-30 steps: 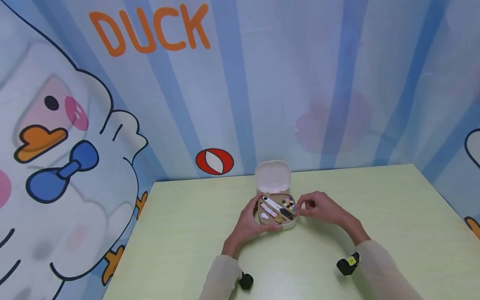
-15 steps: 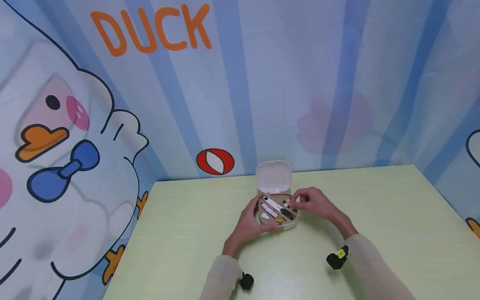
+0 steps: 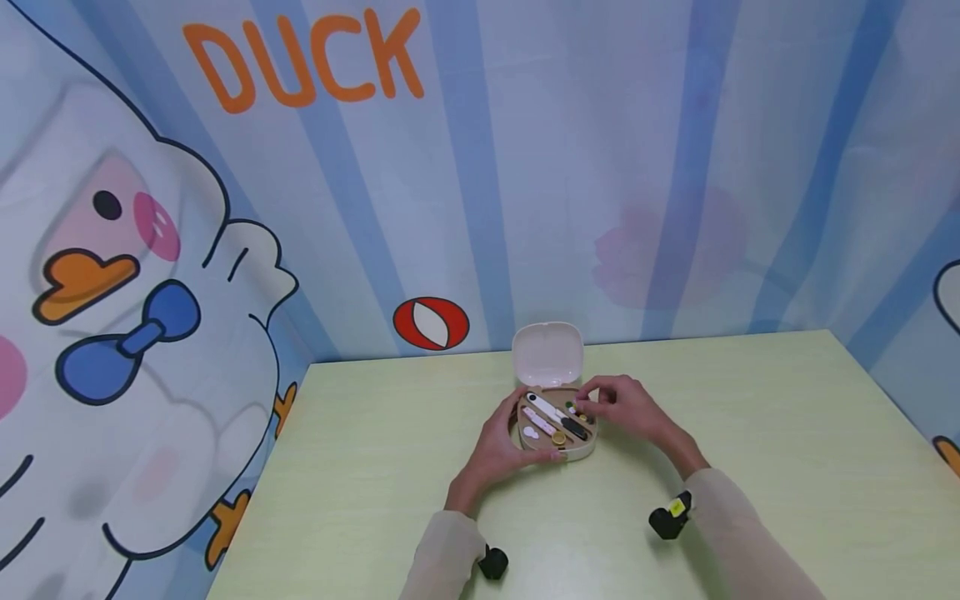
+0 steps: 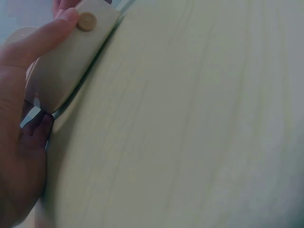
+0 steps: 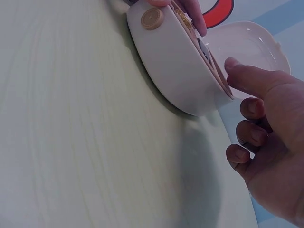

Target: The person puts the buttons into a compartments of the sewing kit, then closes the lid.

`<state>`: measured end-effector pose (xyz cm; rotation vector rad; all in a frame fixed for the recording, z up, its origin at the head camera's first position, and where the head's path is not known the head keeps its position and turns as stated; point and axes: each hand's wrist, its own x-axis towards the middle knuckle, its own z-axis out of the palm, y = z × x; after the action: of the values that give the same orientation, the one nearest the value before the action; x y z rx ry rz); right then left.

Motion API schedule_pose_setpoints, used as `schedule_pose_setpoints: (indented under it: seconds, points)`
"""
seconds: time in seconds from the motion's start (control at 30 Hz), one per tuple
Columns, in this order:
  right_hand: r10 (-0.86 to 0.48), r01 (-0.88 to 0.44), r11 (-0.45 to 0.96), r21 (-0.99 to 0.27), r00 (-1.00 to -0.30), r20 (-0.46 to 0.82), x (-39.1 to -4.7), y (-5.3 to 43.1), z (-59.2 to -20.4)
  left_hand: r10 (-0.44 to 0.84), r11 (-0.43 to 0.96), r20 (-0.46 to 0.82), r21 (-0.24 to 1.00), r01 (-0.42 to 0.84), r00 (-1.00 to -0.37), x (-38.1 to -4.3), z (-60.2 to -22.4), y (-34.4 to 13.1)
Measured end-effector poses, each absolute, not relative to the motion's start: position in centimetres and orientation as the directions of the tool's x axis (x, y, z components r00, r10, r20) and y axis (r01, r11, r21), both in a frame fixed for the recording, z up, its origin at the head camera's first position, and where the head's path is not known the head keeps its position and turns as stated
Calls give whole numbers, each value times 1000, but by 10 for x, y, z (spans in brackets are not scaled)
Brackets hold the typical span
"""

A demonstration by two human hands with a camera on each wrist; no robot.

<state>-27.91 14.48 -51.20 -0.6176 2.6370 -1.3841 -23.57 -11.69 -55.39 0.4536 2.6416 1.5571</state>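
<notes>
An open sewing kit box [image 3: 576, 452] with a pale shell and brown inner tray sits on the table. My left hand [image 3: 495, 442] grips its left side, thumb along the front beside a round tan button [image 4: 87, 22]. A white-and-black tool [image 3: 555, 415], a pink-and-white strip [image 3: 538, 421] and a gold round piece [image 3: 558, 437] lie in the tray. Over the tray's right compartment is my right hand [image 3: 626, 407], thumb and forefinger close together among small coloured pieces [image 3: 572, 408]. In the right wrist view its other fingers are curled; whether the fingertips pinch anything is hidden.
The raised lid [image 3: 547, 354] stands upright behind the box, near the printed backdrop [image 3: 540, 167]. The light wooden-look table [image 3: 375, 467] extends to both sides. A black wrist camera [image 3: 667, 521] is strapped by each sleeve.
My right hand has moved left, from the box's right edge to above the compartment of small coloured pieces, covering some of them. The left hand keeps its grip on the box.
</notes>
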Motion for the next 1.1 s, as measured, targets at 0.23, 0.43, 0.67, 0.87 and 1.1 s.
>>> schedule_pose_setpoints:
  seconds: [0.23, 0.43, 0.67, 0.87, 1.1]
  points:
    - [-332, -307, 494, -814, -931, 149, -280, 145, -507, 266, 456, 101, 863, 217, -959, -235, -553, -117]
    - [-271, -289, 512, -809, -948, 167, -280, 144, -501, 266, 451, 91, 868, 208, -960, -234, -552, -118]
    - [-230, -291, 501, -815, -953, 199, -286, 141, -497, 261, 456, 90, 866, 205, -961, -235, -553, -118]
    - [-213, -290, 514, -807, -955, 207, -293, 136, -490, 261, 447, 91, 871, 204, -961, -234, -552, -119]
    - [-230, -226, 499, -837, -965, 124, -300, 130, -478, 275, 417, 97, 884, 210, -956, -235, -552, -118]
